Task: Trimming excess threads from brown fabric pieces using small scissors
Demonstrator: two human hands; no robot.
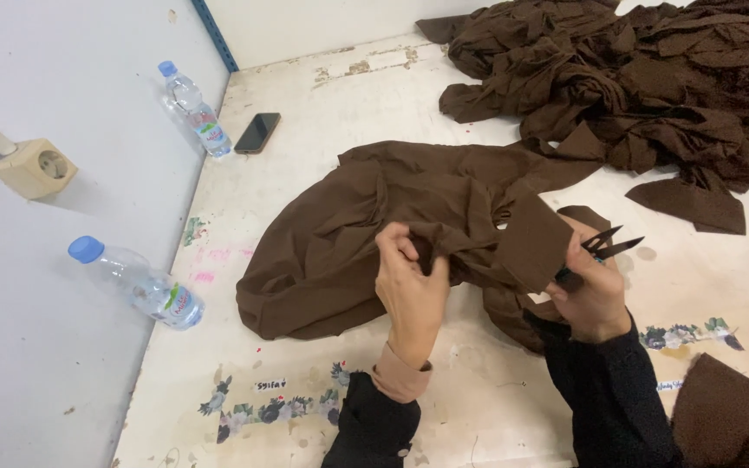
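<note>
Fingers point(402, 247) of the left hand point(409, 290) are pinched closed on a fold of the brown garment point(348, 234), lifting it slightly off the table point(496, 399). Right hand point(595, 299) is closed around small black thread snips point(604, 243), blades pointing right and slightly parted, and also holds a flat flap of the same cloth. Garment lies mid-table, spread toward the left edge.

Judgement on technique: keep the pinched fold taut between both hands so any loose thread stands clear, and keep the blade tips angled away from the fabric to avoid nicking it.

Larger heap of brown fabric point(643, 87) occupies the far right corner, well apart from the hands.

Packages: two clear plastic bottles with blue caps lie along the left edge, near bottle point(136, 284) and far bottle point(194, 108), each with a white-green-red label band. Dark phone point(257, 133) lies just beside the far bottle. Floral sticker strips point(270, 407) run along the near edge. Beige wall socket point(35, 167) on the left wall.
</note>
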